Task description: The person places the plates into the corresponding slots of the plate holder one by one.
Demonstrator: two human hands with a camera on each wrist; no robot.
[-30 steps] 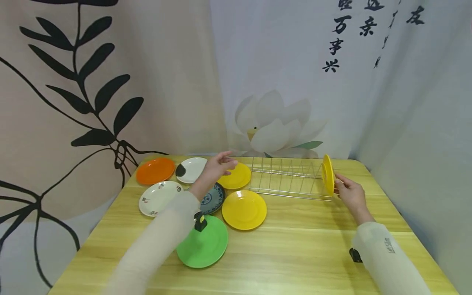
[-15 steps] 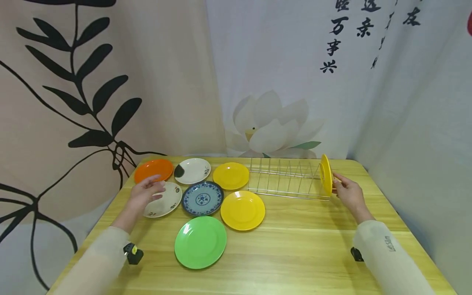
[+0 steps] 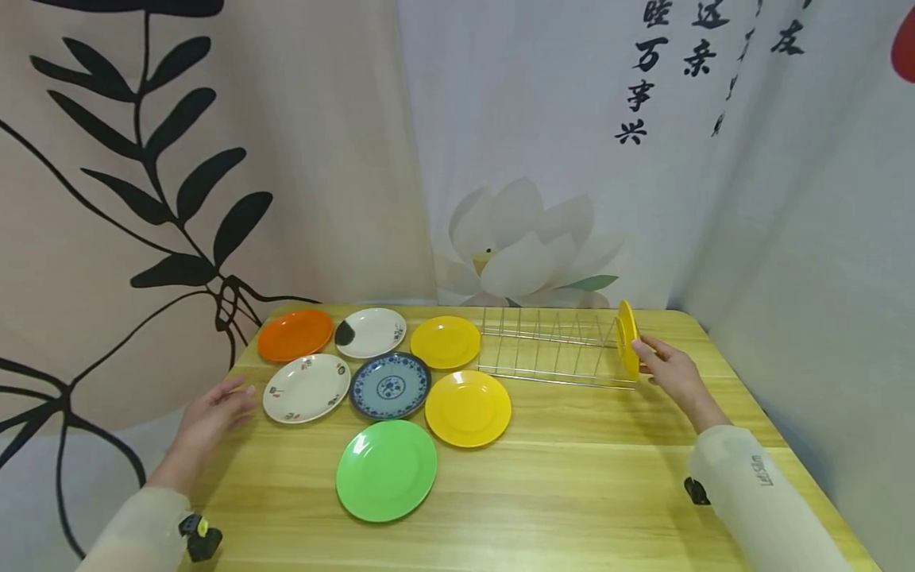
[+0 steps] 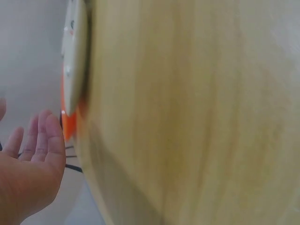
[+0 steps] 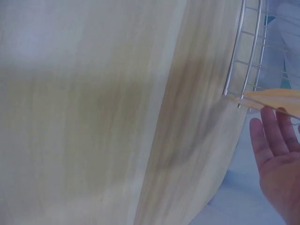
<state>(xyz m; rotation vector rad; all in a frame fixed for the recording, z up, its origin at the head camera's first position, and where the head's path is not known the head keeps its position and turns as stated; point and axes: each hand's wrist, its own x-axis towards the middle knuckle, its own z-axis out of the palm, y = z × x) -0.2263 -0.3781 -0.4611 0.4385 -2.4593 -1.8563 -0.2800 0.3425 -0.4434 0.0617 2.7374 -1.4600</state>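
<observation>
- Head view: left hand off the left edge of the pale wood-grain table, fingers apart and relaxed, holding nothing; nearest item is the round white plate with small printed motifs.
- Head view: right hand at the round glossy yellow plate standing on edge, which sits upright in the right end of the long silver metal-wire rack. Fingertips at the plate's outer side.
- Head view: seven plates lie flat left of the rack, close together. Back row, left to right: round orange plate, round white plate with a black patch, round yellow plate beside the rack. Middle row: the motif plate, round blue-patterned plate with a dark rim, second flat yellow plate. Front: larger round bright-green plate.
- Left wrist view: palm and fingers visible, fingers apart from any object; motif plate seen edge-on, orange plate beyond it.
- Right wrist view: fingers nearly straight, not curled round the standing yellow plate; tips by the rack's end wire and the plate. Thumb hidden here; firmness of contact cannot be told.
</observation>
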